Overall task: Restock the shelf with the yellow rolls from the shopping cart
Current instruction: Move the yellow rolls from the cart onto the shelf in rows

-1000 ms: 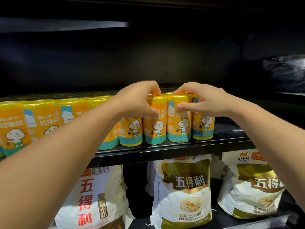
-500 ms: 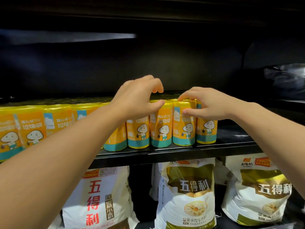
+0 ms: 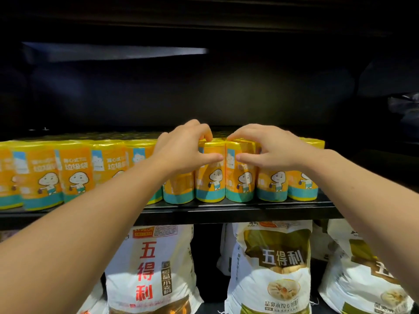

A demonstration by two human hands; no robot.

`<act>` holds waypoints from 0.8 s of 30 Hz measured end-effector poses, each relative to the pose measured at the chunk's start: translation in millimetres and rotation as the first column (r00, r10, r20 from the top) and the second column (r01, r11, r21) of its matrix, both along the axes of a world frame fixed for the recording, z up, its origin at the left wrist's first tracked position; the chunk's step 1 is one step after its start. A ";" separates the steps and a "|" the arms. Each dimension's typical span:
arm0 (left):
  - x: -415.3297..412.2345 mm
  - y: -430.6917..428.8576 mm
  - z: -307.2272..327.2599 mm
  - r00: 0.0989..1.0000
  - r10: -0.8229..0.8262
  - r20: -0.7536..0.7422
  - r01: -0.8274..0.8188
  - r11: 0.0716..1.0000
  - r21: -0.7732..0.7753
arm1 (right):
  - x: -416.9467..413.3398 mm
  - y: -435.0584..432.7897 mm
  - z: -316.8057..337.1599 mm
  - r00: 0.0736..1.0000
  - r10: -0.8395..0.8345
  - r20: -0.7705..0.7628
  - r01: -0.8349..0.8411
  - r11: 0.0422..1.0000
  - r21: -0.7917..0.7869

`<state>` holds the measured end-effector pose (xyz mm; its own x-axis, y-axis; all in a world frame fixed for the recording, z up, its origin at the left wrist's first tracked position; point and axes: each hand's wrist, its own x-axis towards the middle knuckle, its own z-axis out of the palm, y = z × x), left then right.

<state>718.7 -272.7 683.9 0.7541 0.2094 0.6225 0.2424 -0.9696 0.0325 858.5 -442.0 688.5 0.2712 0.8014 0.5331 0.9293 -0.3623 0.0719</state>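
head view, dark shelving. row of yellow rolls (image 3: 74,175) stands upright along the front of the upper shelf (image 3: 226,214), teal bands at the base, cartoon labels facing out, packed side by side and touching.

left hand (image 3: 181,152): fingers curled over the top of the left-centre roll (image 3: 209,180), thumb pressed on its front face, a narrow pinch.

right hand (image 3: 272,152): same hold on the right-centre roll (image 3: 240,180) just beside, fingers hooked over its top, thumb on the label.

the two held rolls touch each other and stand on the shelf. thumb tips are near, apart. more rolls continue right, below the right wrist.

lower shelf: white flour sacks (image 3: 272,268), printed lettering.
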 end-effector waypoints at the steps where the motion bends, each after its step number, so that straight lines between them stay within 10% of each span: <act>1: 0.7 0.7 -1.8 1.000 0.001 0.004 -0.001 1.000 -0.003 | 0.4 2.3 -1.7 1.000 -0.017 0.005 0.017 1.000 -0.002; 24: -4.8 11.6 5.6 0.986 -0.152 -0.070 0.143 0.983 -0.120 | -6.6 5.5 3.4 0.993 -0.115 0.039 0.117 0.991 -0.067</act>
<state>713.9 -261.1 689.5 0.8276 0.1585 0.5385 0.1036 -0.9860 0.1310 851.9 -436.6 691.9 0.3464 0.8009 0.4885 0.8777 -0.4605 0.1326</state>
